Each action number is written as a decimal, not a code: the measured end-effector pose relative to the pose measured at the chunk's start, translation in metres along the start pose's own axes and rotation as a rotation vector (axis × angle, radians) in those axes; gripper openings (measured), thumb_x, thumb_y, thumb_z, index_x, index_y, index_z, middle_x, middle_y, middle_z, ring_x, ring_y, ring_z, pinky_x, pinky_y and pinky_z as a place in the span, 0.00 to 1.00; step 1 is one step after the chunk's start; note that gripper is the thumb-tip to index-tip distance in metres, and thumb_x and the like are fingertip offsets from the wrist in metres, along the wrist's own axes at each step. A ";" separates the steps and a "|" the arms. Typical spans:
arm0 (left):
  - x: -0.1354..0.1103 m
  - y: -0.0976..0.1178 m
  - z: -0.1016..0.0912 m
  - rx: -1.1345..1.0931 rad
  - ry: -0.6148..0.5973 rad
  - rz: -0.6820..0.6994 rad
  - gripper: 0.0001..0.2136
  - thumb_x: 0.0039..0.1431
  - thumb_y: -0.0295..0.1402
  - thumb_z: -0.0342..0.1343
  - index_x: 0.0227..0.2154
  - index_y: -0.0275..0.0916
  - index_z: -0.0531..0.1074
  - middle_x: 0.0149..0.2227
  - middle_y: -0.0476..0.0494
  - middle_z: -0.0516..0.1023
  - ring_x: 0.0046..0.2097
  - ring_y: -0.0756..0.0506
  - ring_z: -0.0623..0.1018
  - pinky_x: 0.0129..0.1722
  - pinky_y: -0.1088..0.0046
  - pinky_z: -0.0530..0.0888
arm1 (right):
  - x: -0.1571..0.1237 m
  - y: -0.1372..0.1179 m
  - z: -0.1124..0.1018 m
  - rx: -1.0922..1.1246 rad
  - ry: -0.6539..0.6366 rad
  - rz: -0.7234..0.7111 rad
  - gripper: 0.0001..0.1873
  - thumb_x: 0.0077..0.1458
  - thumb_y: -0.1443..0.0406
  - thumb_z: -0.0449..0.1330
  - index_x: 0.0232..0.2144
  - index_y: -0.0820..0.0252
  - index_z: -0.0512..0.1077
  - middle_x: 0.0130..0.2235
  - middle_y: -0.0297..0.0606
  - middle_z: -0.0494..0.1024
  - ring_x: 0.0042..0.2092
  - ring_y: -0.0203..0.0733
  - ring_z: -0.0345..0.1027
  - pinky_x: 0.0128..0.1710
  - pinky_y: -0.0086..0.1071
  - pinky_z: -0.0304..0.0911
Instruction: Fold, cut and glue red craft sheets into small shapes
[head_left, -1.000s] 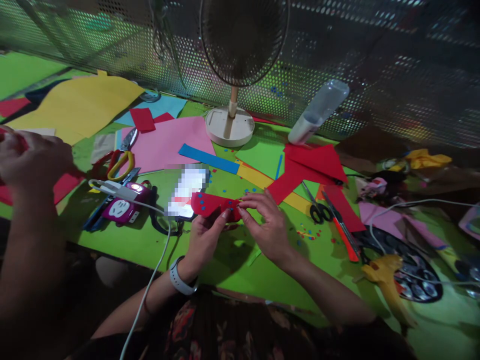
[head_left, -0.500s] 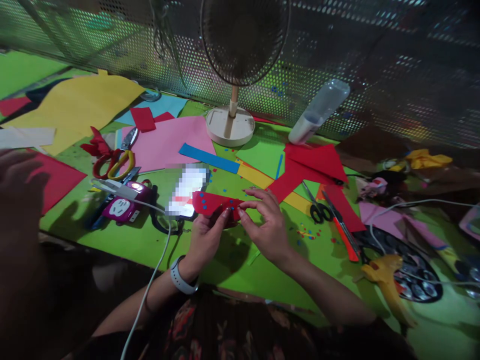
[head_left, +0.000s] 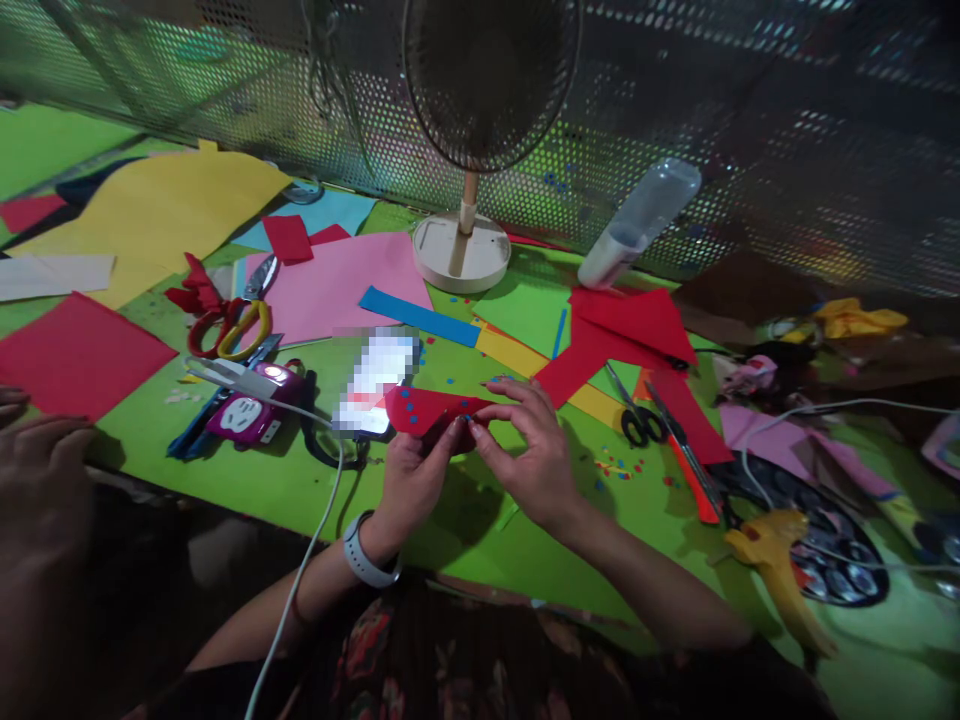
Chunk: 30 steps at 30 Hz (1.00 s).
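Observation:
A folded piece of red paper (head_left: pixel 429 405) dotted with small blue spots is held up over the green table. My left hand (head_left: pixel 416 478), with a pale watch band on its wrist, pinches it from below with the thumb on the near side. My right hand (head_left: pixel 536 455) has its thumb and forefinger pressed together at the paper's right end, by a blue dot; the other fingers stay raised. Just behind the paper lies a phone (head_left: pixel 379 375) with a blurred screen. Small blue and red paper dots are scattered on the table around.
A white-based fan (head_left: pixel 461 255) stands at the back. Black scissors (head_left: pixel 639 420) and a utility knife lie at right, red-and-yellow scissors (head_left: pixel 244 325) and a purple power adapter (head_left: pixel 244 412) at left. A white cable crosses my left forearm. Another person's hand (head_left: pixel 49 460) rests at the left edge.
My right fingertips have shifted slightly left along the red paper, which has tilted a little. The other person's hand has moved down, uncovering the red sheet at left.

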<state>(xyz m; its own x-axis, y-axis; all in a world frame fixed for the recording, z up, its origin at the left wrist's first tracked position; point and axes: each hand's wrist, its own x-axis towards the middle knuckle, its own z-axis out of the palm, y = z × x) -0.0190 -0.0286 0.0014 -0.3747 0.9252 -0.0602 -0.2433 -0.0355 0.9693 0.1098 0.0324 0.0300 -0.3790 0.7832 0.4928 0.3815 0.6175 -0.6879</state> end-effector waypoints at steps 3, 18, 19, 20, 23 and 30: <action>0.000 -0.002 -0.001 0.007 -0.016 0.017 0.11 0.58 0.35 0.59 0.41 0.35 0.77 0.41 0.40 0.82 0.42 0.42 0.81 0.45 0.65 0.78 | 0.000 0.000 0.000 0.001 0.003 0.000 0.03 0.53 0.67 0.62 0.33 0.54 0.73 0.46 0.40 0.76 0.53 0.45 0.67 0.60 0.53 0.53; -0.002 -0.001 0.003 -0.178 -0.029 -0.014 0.11 0.58 0.34 0.59 0.43 0.37 0.73 0.42 0.41 0.81 0.41 0.42 0.82 0.41 0.62 0.81 | 0.000 0.003 -0.002 0.029 -0.023 -0.007 0.03 0.56 0.67 0.61 0.34 0.55 0.74 0.46 0.39 0.77 0.52 0.44 0.67 0.61 0.51 0.53; -0.002 -0.001 0.003 -0.175 -0.033 -0.016 0.11 0.59 0.34 0.59 0.43 0.37 0.73 0.42 0.41 0.81 0.41 0.42 0.82 0.41 0.62 0.81 | 0.000 0.003 -0.002 0.030 -0.023 -0.004 0.03 0.56 0.67 0.61 0.34 0.55 0.74 0.46 0.39 0.77 0.52 0.44 0.67 0.61 0.51 0.53; -0.002 -0.001 0.003 -0.170 -0.034 -0.014 0.11 0.59 0.33 0.59 0.43 0.37 0.73 0.43 0.41 0.81 0.41 0.42 0.82 0.41 0.62 0.81 | 0.001 0.003 -0.002 0.030 -0.025 0.000 0.03 0.56 0.67 0.61 0.34 0.55 0.74 0.46 0.39 0.77 0.52 0.44 0.68 0.61 0.51 0.53; -0.001 0.000 0.003 -0.152 -0.037 -0.002 0.11 0.59 0.33 0.59 0.44 0.37 0.73 0.44 0.40 0.81 0.42 0.42 0.81 0.41 0.62 0.81 | 0.001 0.003 -0.002 0.023 -0.029 0.010 0.02 0.55 0.66 0.61 0.34 0.54 0.74 0.46 0.39 0.77 0.52 0.45 0.68 0.61 0.52 0.52; 0.000 -0.003 0.000 -0.072 -0.061 0.023 0.11 0.60 0.34 0.57 0.45 0.37 0.75 0.44 0.40 0.81 0.44 0.41 0.81 0.43 0.63 0.80 | 0.000 0.002 0.001 0.011 -0.008 0.014 0.01 0.55 0.65 0.62 0.33 0.54 0.74 0.46 0.40 0.78 0.51 0.45 0.69 0.60 0.52 0.53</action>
<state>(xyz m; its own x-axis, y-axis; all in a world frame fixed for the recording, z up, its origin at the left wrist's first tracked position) -0.0186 -0.0281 -0.0015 -0.3262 0.9451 -0.0212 -0.3000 -0.0822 0.9504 0.1097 0.0340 0.0282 -0.3805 0.7911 0.4790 0.3772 0.6056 -0.7007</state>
